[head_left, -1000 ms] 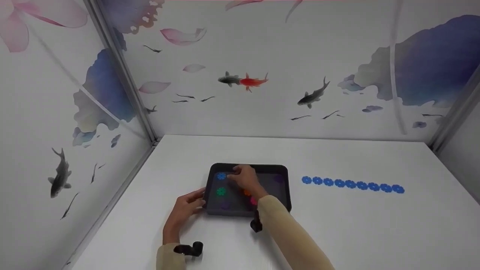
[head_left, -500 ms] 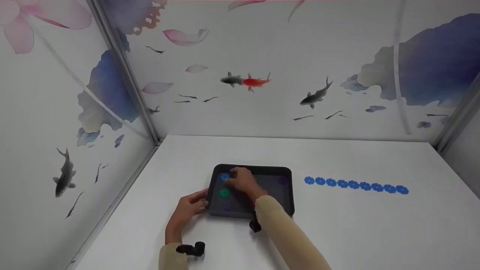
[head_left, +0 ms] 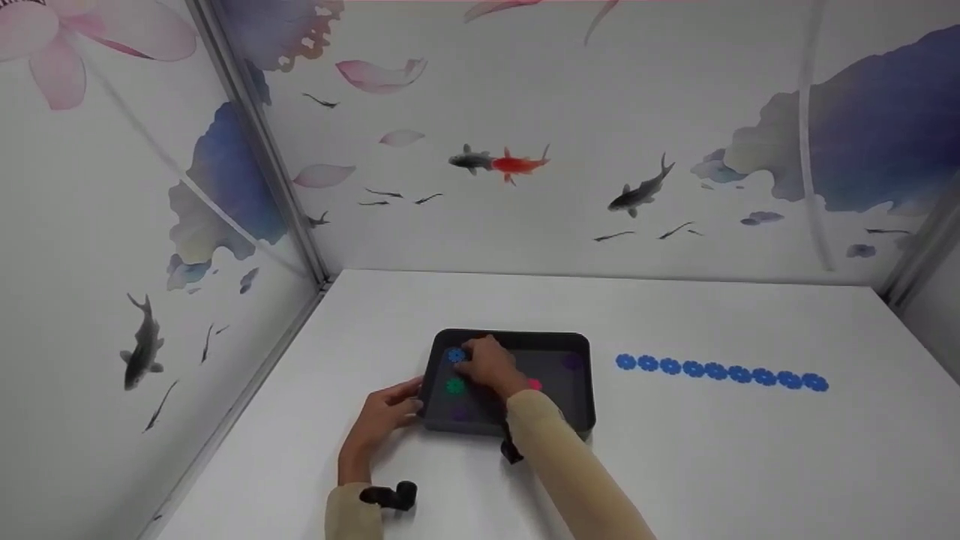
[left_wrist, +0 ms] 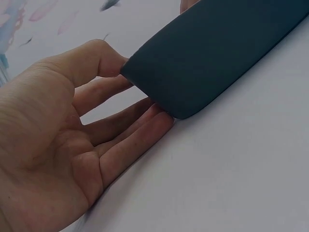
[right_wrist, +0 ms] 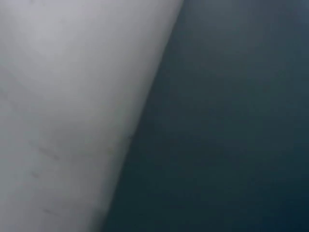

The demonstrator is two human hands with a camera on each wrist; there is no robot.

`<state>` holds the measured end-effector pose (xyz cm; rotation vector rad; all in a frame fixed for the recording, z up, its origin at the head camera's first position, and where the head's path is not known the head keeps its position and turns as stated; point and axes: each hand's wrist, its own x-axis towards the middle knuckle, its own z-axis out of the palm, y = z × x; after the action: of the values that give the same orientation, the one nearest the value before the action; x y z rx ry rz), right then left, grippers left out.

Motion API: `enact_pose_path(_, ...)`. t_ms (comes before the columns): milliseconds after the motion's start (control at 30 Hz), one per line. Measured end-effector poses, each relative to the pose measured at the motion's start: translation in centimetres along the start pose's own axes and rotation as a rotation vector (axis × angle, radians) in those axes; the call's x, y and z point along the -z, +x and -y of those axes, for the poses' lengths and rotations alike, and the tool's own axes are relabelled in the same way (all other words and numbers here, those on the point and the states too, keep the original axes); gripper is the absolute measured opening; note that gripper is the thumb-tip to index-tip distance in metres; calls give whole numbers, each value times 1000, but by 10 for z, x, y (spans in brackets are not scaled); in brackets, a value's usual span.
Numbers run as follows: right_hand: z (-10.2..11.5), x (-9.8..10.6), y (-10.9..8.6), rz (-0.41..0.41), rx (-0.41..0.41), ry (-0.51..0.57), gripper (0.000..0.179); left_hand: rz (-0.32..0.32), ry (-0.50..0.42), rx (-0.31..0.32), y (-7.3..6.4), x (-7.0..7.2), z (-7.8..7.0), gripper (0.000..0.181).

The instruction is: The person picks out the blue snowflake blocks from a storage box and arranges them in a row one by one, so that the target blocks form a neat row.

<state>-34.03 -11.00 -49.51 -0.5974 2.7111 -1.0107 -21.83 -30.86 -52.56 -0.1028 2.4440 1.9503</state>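
A dark shallow tray (head_left: 555, 401) sits on the white table. Inside it lie small flower-shaped discs: a blue disc (head_left: 456, 355), a green disc (head_left: 455, 385), a purple disc (head_left: 460, 413), a second purple disc (head_left: 572, 362) and a partly covered pink disc (head_left: 534, 384). My right hand (head_left: 491, 364) reaches into the tray, fingers bent, tips right beside the blue disc. Whether it pinches anything is hidden. My left hand (head_left: 382, 412) touches the tray's left side; in the left wrist view, its thumb (left_wrist: 91, 60) meets the rim and fingertips rest against the outer wall.
Right of the tray, a row of several blue flower-shaped discs (head_left: 716, 371) runs side by side across the table. Printed walls with fish and petals enclose the left and back. The right wrist view is blurred and shows only pale and dark surfaces.
The right hand has edged left inside the tray, closer to the blue disc. An orange disc seen earlier beside the right wrist is now hidden. The left hand stays at the tray; the head view has shifted slightly.
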Motion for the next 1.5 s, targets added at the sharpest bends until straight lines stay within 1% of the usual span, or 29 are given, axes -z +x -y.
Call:
enact_pose_path(100, 1, -2, 0, 1, 2, -32, 46, 1, -8, -1, -1, 0, 0, 48)
enact_pose_path(233, 0, -5, 1, -17, -19, -53, 44, 15, -19, -4, -1, 0, 1, 48)
enact_pose_path(367, 0, -7, 4, -56, -38, -27, 42, 16, -25, -2, -1, 0, 1, 48)
enact_pose_path(467, 1, -7, 6, -71, -42, -15, 42, 8, -28, 8, -1, 0, 0, 48)
enact_pose_path(533, 0, -7, 6, -59, -34, -16, 43, 6, -31, 10, -1, 0, -1, 47)
enact_pose_path(733, -1, -6, 6, 33, 17, -68, 50, 17, -27, 1, -2, 0, -3, 48)
enact_pose_path(800, -1, -6, 5, 47, 34, -87, 50, 19, -22, 3, -2, 0, -2, 48)
enact_pose_path(933, -2, -6, 5, 29, 56, -85, 45, 19, -18, 10, -1, 1, -1, 48)
enact_pose_path(1000, -2, -5, 6, 7, 59, -59, 40, 17, -18, 6, 0, 1, 0, 48)
enact_pose_path(1133, -3, -6, 6, -9, 53, -27, 32, 12, -16, 2, 0, 1, 1, 49)
enact_pose_path(1333, -4, -7, 8, -18, 22, -12, 33, 1, -12, 14, -1, 0, 2, 50)
enact_pose_path(1500, -4, -6, 9, -22, 17, -15, 30, 0, -24, 14, 0, 0, 2, 49)
